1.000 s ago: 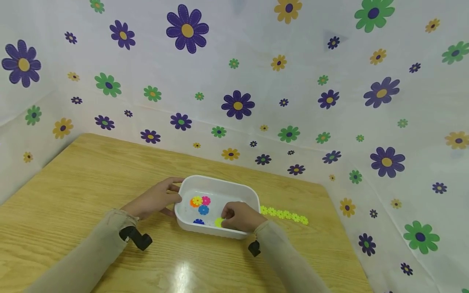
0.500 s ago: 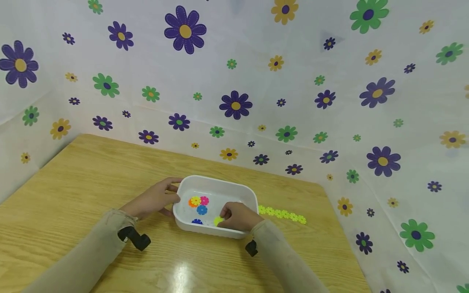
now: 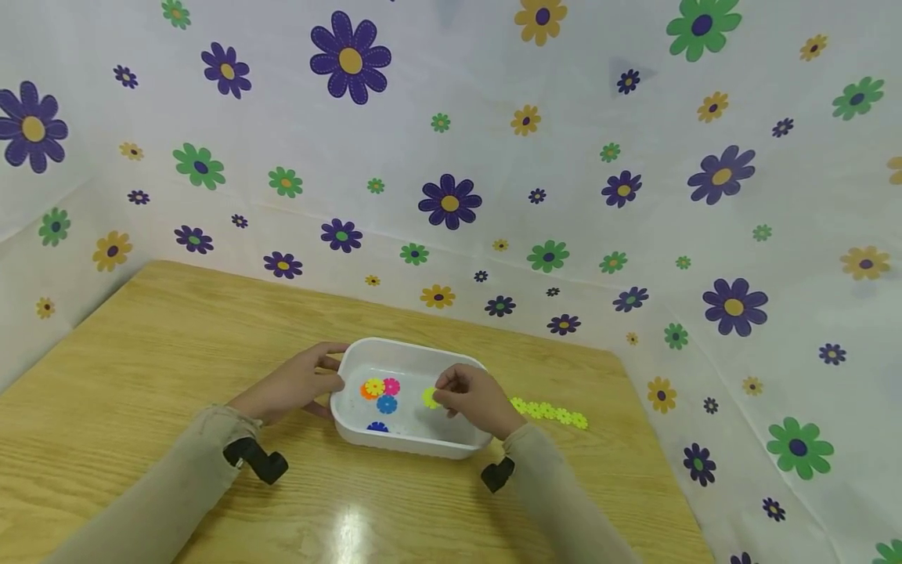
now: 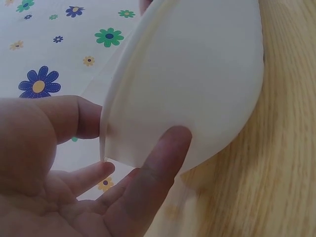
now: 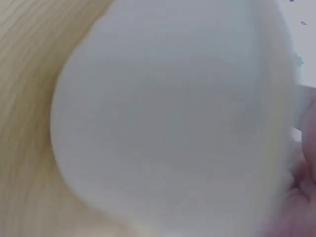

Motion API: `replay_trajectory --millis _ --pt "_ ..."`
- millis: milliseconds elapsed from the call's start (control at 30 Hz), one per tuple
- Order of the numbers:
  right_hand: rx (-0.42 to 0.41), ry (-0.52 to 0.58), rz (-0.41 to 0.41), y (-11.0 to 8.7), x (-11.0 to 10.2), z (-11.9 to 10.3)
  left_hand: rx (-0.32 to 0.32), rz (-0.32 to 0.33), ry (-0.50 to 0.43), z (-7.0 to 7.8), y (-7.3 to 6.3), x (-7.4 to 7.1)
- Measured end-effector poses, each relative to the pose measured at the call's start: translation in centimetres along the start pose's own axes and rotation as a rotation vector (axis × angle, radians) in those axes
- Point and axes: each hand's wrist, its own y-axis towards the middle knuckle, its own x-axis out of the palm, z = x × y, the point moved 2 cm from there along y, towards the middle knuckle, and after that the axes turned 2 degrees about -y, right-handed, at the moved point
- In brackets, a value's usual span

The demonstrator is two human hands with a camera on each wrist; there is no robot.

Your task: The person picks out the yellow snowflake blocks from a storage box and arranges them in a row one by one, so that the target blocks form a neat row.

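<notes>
My left hand point(image 3: 301, 384) grips the left end of a white plastic tray point(image 3: 405, 443). In the left wrist view its thumb is at the rim and a fingertip point(image 4: 175, 138) presses the outer wall. Over the tray's right half, my right hand point(image 3: 481, 398) pinches a yellow-green snowflake disc point(image 3: 431, 398) between thumb and fingers. Inside the tray lie a yellow disc point(image 3: 375, 386), an orange disc point(image 3: 367, 393) partly beneath it, a pink disc point(image 3: 391, 386), a light blue disc point(image 3: 387, 404) and a dark blue disc point(image 3: 377, 427). The tray's wall point(image 5: 168, 118) fills the blurred right wrist view.
Right of the tray, a row of several yellow-green discs point(image 3: 550, 410) lies on the wooden table point(image 3: 232, 329). A white sheet printed with flowers point(image 3: 395, 141) stands behind the table and along its sides.
My right hand has risen from the tray's front right part and moved slightly back, bringing the yellow-green disc with it. The left hand keeps its hold on the tray.
</notes>
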Motion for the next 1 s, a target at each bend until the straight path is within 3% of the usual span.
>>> replay_trajectory --millis 133,267,400,567,767,1000 --pt "-0.061 0.005 0.164 -1.4 -3.0 0.6 0.005 -0.004 0.002 0.0 0.0 0.1" --pt "-0.001 0.022 0.285 -2.7 -7.3 2.9 0.002 -0.003 0.002 0.1 0.0 0.0" --pt "0.077 0.044 0.345 -4.1 -11.8 6.2 -0.003 -0.001 0.005 0.1 0.0 0.0" --pt "0.162 -0.01 0.387 -6.4 -16.0 10.9 -0.009 0.005 0.023 0.2 0.0 -0.1" --pt "0.305 -0.071 0.396 -9.3 -18.4 14.9 -0.014 0.008 0.027 0.0 -0.1 0.0" --pt "0.397 -0.103 0.357 -10.5 -18.6 17.5 -0.016 0.002 0.017 0.1 0.0 0.0"
